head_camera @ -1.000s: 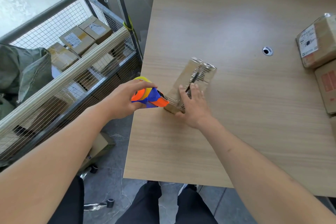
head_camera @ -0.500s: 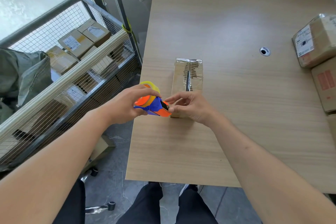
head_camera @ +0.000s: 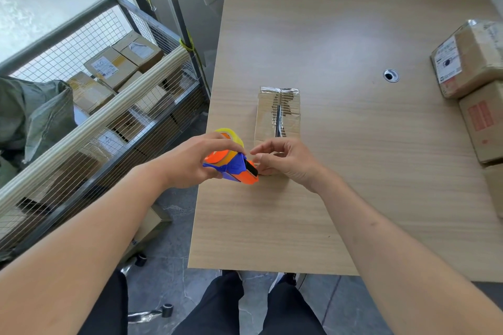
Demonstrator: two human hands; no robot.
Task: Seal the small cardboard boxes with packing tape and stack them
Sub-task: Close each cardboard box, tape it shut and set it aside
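Cardboard box (head_camera: 277, 114), small, on table (head_camera: 353, 171). Left hand (head_camera: 190, 162) grips orange-blue tape dispenser (head_camera: 231, 163); right hand (head_camera: 283, 160) fingers curled, pinching at dispenser's mouth.

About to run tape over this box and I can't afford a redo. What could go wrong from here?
1. The small box isn't held down; the right hand is picking at the tape end, so pulling the tape dispenser in the left hand might drag it.
2. Old torn tape along the seam may keep new tape from sticking flat.
3. The dispenser's cutter sits close to the right fingers.
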